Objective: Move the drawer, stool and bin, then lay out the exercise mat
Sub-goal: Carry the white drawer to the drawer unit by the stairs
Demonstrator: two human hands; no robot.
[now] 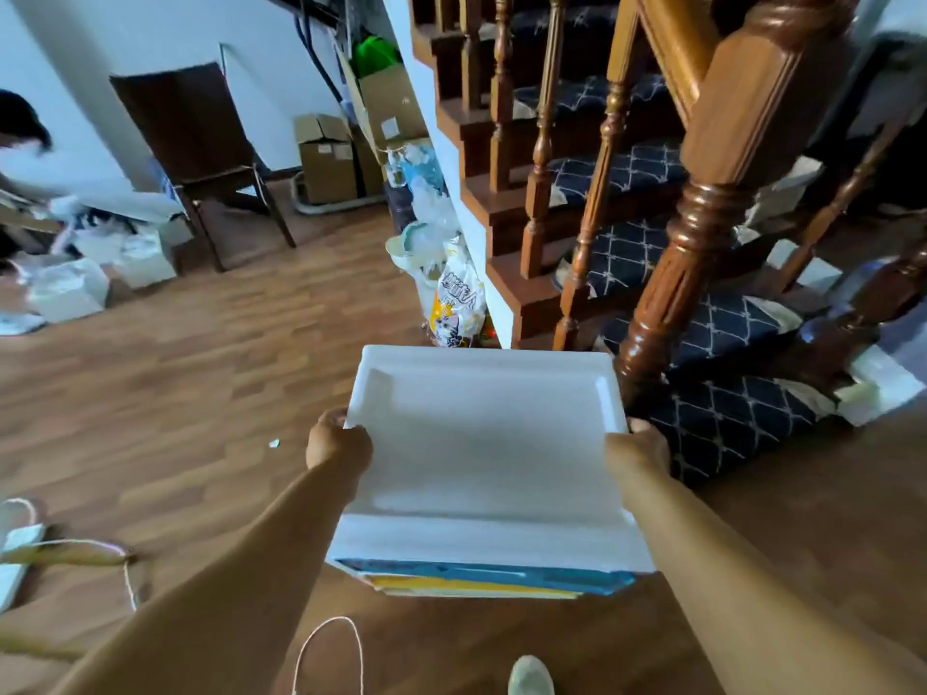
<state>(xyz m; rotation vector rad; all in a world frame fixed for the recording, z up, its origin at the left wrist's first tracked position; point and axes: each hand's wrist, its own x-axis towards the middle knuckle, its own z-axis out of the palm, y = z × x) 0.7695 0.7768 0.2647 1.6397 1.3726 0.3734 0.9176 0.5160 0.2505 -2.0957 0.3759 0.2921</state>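
Observation:
A white plastic drawer unit (484, 443) with a blue and a yellow drawer front at its near side fills the lower middle of the head view, in front of the foot of the stairs. My left hand (337, 439) grips its left top edge, fingers curled round the rim. On the opposite side my right hand (638, 446) grips the right top edge. The unit's base is hidden, so whether it rests on the wood floor is unclear. No stool, bin or exercise mat shows.
A wooden staircase with a thick newel post (702, 228) and dark patterned treads rises close ahead on the right. Bags (446, 273) pile against its white side. A dark chair (200, 158), cardboard boxes (326, 158) and a crouching person (30, 158) stand at the left. Cords (328, 649) lie on the floor.

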